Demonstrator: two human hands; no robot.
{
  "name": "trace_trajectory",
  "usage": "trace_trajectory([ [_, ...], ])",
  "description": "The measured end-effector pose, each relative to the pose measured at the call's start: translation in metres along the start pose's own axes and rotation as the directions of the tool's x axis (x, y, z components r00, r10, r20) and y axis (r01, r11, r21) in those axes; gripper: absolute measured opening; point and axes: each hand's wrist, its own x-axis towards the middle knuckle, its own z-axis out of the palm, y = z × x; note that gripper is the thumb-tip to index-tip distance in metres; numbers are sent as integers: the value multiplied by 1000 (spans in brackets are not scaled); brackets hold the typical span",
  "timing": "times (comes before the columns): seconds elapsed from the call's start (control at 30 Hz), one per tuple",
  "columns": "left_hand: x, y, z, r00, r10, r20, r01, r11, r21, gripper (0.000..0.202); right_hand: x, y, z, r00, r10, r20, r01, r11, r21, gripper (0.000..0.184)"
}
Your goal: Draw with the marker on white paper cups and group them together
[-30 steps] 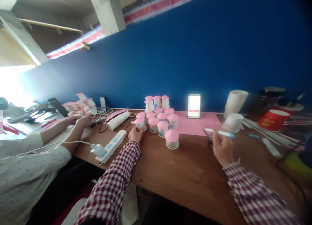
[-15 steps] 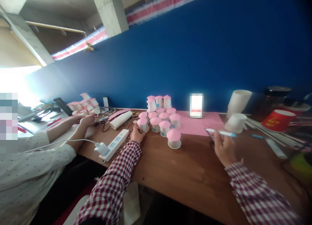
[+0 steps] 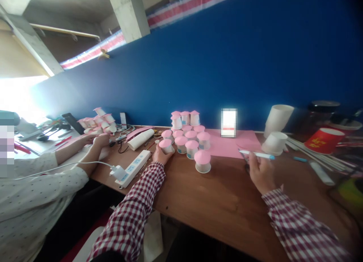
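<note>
My left hand (image 3: 161,155) is closed round the near left paper cup (image 3: 168,148), which stands upside down under a pink cone-shaped paper top (image 3: 165,143). More such cups with pink tops are grouped to its right and behind, some stacked. One pink-topped cup (image 3: 203,166) stands nearest the front edge. Over the right side of the table, my right hand (image 3: 262,174) pinches a white marker pen (image 3: 259,154) with a light blue end. A thin dark thing shows beside these fingers, too blurred to name.
Pink paper (image 3: 224,151) lies behind the cups under a bright screen (image 3: 229,123). White cups (image 3: 274,143) and a red cup (image 3: 323,140) stand at right. A power strip (image 3: 136,167) and a white roll (image 3: 141,139) lie at left. A co-worker's hands (image 3: 99,141) are farther left.
The fingers of my left hand have come further round the near left cup, which has shifted slightly. My right hand and the marker pen have hardly moved.
</note>
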Motion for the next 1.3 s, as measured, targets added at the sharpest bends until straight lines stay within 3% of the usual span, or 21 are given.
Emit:
trace_trajectory([
  [0.17,0,-6,4,998,-19,-52,21,999,43,128,0,0,0,1000,8,8,-8,1000,4,43],
  [0.3,2,-16,7,1000,30,9,-30,999,-37,112,0,-1,0,1000,8,12,-9,1000,10,44],
  [0.5,3,-12,8,1000,-22,-22,21,999,-29,87,0,-1,0,1000,8,24,-9,1000,16,47],
  [0.7,10,-4,8,999,-9,-34,8,1000,-10,95,0,-2,0,999,13,33,-13,1000,14,46],
  [0.83,12,-8,8,999,37,-21,-38,998,-45,103,1,-3,-1,999,13,31,-13,1000,1,44],
  [0.9,8,-12,8,996,69,-57,-73,994,-87,98,1,-3,-1,1000,15,27,-15,1000,2,45],
  [1.03,-21,-16,9,985,80,-156,-104,983,-153,65,0,-3,-1,999,25,29,-26,999,19,45],
  [1.1,-46,-13,9,971,136,-194,-184,949,-257,50,0,-3,-1,999,30,34,-31,999,29,44],
  [1.2,-87,3,9,931,356,-86,-364,876,-317,32,-1,-2,0,999,35,42,-36,999,38,44],
  [1.3,-117,26,12,876,481,30,-455,846,-278,50,-1,-3,0,998,33,50,-35,999,34,46],
])
